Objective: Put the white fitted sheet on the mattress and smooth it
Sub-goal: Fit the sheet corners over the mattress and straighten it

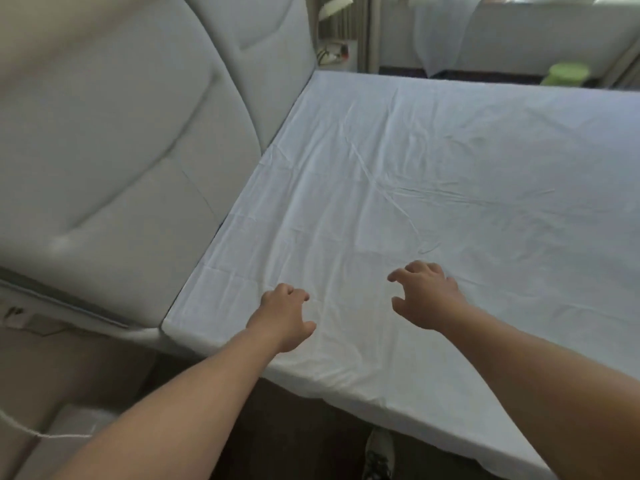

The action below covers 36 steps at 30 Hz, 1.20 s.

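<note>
Left hand [282,317] over the near edge of the white fitted cotton sheet [450,174], knuckles up, fingers curled loosely downward, grip narrow and holding nothing, no fold of cloth visibly pinched. Right hand [424,296] just beside it on the same sheet, a little farther in from that near edge, fingers spread and hooked like a claw, grip wide, fingertips at or close above the fabric; actual contact impossible to tell. Both bare forearms reaching in from the bottom of the view. White fitted sheet spread flat across the whole mattress [398,407], its near side wrapped down over the mattress edge, its corner by the headboard covered. Shallow creases running across the sheet beyond the hands, toward its middle. Grey padded upholstered headboard [114,140] touching the sheet's left side. Pale green round plastic container [568,73] on the floor past the sheet's far edge. Patterned shoe [379,455] on the dark floor below the sheet's near edge. Thin white cord [41,434] low at the left, well apart from the sheet.
</note>
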Motion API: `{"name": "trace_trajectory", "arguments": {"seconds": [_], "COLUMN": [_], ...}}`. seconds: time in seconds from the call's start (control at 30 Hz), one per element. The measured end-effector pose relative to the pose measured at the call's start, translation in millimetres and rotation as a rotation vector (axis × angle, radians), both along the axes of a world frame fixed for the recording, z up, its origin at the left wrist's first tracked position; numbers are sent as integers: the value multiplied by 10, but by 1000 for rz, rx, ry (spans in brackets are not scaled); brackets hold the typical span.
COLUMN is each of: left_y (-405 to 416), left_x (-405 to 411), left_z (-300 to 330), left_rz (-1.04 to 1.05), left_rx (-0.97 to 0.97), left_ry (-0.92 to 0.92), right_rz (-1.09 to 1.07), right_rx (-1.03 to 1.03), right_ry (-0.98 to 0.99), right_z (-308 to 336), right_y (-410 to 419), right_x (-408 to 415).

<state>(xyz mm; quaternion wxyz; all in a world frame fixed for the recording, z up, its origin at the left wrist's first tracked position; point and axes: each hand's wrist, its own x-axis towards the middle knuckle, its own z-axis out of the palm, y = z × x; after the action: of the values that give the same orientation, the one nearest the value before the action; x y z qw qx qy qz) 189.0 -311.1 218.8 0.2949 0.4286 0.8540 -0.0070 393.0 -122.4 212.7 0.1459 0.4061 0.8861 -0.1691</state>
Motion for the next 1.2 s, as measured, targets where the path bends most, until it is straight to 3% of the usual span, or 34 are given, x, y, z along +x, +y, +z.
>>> {"name": "trace_trajectory", "arguments": {"seconds": [0.3,0.63,0.8,0.97,1.2], "left_y": [-193,193,749,1427,2027], "left_x": [645,1653,2665,4221,6124], "left_z": [368,882,1104,1076,734], "left_rz": [-81,-226,-315,-410,-441], "left_rx": [106,187,256,237,142], "left_ry": [-60,36,78,71,26], "right_rz": [-136,-291,-386,-535,-689], "right_rx": [89,210,243,223,67], "right_ry": [30,158,203,246,106], "right_z": [739,1191,1320,1235,935], "right_y": [-578,-577,-362,15,455], "right_x": [995,2175,3312,5088,7407]}}
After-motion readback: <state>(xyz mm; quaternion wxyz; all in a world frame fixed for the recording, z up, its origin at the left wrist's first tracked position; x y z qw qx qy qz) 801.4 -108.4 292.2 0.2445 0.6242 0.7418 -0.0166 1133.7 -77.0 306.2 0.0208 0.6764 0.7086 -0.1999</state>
